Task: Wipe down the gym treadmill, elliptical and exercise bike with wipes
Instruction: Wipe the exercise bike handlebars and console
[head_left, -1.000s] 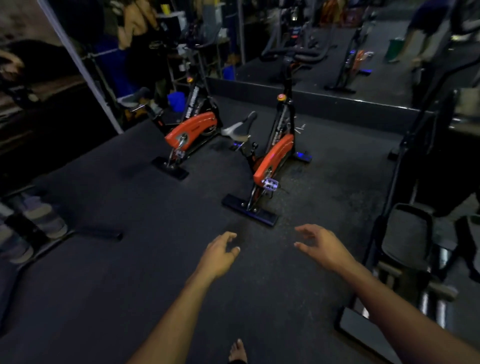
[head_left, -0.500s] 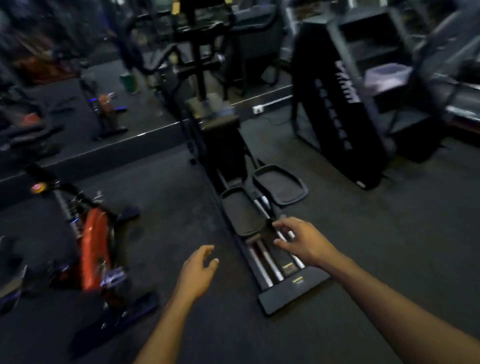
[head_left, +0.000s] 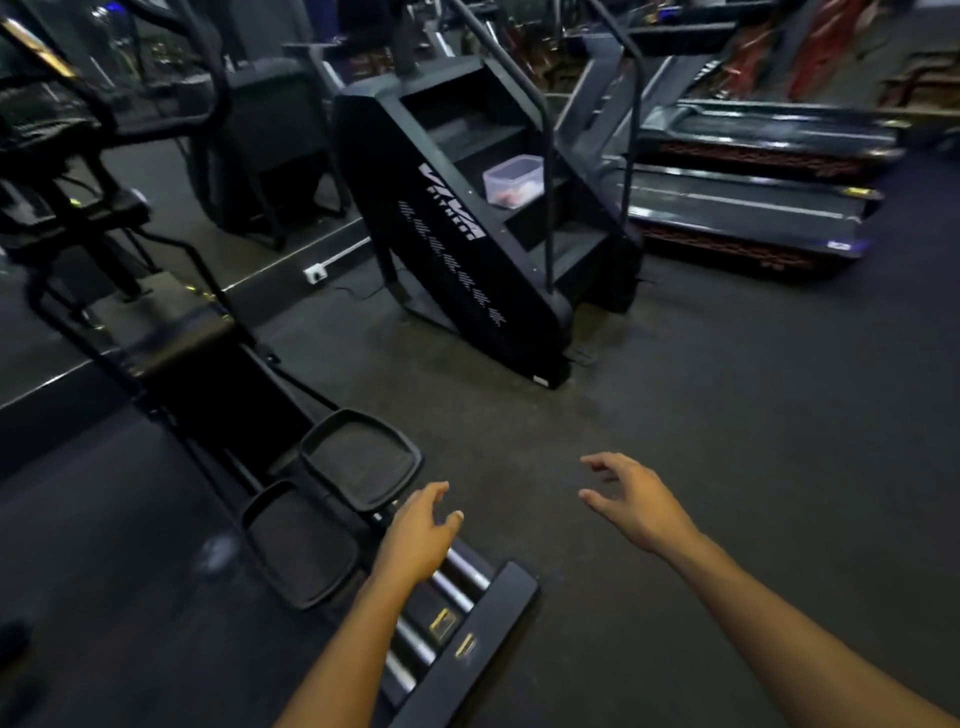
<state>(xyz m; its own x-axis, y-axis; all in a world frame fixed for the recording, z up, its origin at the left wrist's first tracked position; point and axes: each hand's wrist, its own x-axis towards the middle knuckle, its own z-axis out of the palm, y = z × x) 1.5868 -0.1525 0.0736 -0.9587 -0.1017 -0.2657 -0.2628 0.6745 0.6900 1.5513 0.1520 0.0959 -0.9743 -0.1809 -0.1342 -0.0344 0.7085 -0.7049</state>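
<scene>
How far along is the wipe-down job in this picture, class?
Done: nothing shows as wiped. In hand: nothing; the left hand and right hand are open and hold no wipe. A clear tub sits on the stair climber, contents unclear. Left: the elliptical and the treadmills; no exercise bike is in view.

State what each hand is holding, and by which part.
Nothing is held. The left hand and right hand are both empty, fingers loosely spread, above the floor.
</scene>
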